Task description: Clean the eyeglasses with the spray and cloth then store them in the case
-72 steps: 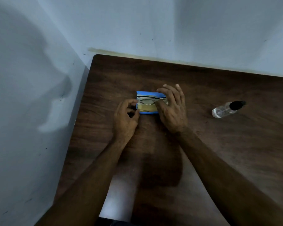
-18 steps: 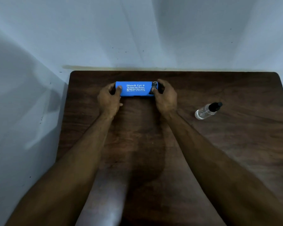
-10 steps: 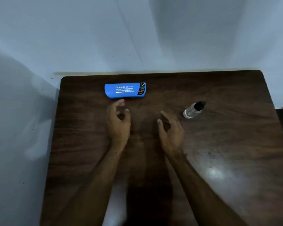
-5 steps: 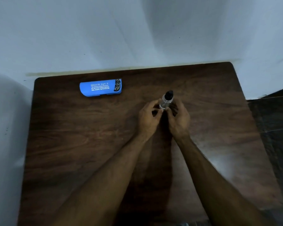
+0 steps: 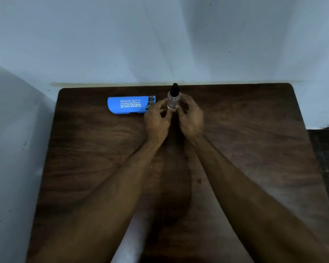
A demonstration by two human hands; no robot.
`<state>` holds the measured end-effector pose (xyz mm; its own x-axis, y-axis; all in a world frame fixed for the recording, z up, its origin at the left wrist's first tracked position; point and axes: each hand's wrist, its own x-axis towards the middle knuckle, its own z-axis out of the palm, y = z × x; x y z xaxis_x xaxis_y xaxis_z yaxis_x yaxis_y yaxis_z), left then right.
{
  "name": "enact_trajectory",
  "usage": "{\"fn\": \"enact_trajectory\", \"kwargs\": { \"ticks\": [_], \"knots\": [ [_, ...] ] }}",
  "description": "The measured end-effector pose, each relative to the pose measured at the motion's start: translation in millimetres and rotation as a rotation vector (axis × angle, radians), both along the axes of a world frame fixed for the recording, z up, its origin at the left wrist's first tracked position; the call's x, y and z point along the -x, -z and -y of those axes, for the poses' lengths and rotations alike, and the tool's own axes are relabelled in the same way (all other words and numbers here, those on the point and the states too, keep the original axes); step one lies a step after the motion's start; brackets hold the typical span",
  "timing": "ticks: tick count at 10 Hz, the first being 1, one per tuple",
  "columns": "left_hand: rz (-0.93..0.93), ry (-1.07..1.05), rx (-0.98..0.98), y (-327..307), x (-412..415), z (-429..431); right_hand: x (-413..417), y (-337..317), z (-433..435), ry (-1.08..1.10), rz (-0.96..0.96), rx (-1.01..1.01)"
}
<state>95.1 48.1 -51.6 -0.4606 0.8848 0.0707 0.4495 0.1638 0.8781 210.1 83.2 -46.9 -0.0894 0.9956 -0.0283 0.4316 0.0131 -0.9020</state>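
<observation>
A small clear spray bottle (image 5: pixel 173 100) with a black cap stands upright near the table's far edge. My left hand (image 5: pixel 157 120) and my right hand (image 5: pixel 191 118) hold it from either side, fingertips curled round its lower body. The blue eyeglass case (image 5: pixel 130 104), closed, with white lettering on its lid, lies just left of my left hand. The eyeglasses and the cloth are not in sight.
The dark wooden table (image 5: pixel 245 149) stands in a corner, with pale walls (image 5: pixel 160 44) behind and to the left. Its right edge borders a dark floor (image 5: pixel 327 149).
Both hands left the closed case, moved right to the spray bottle and took hold of it. The bottle now stands upright, close to the right end of the case.
</observation>
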Motion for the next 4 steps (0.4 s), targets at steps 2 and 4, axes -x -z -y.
{"fn": "enact_trajectory", "kwargs": {
  "ticks": [2,4],
  "knots": [
    [-0.056,0.026,0.052,4,4,-5,11,9,-10,0.010,0.006,0.055],
    [-0.073,0.059,0.034,-3,4,6,8,6,-5,0.035,-0.007,0.056]
  ]
}}
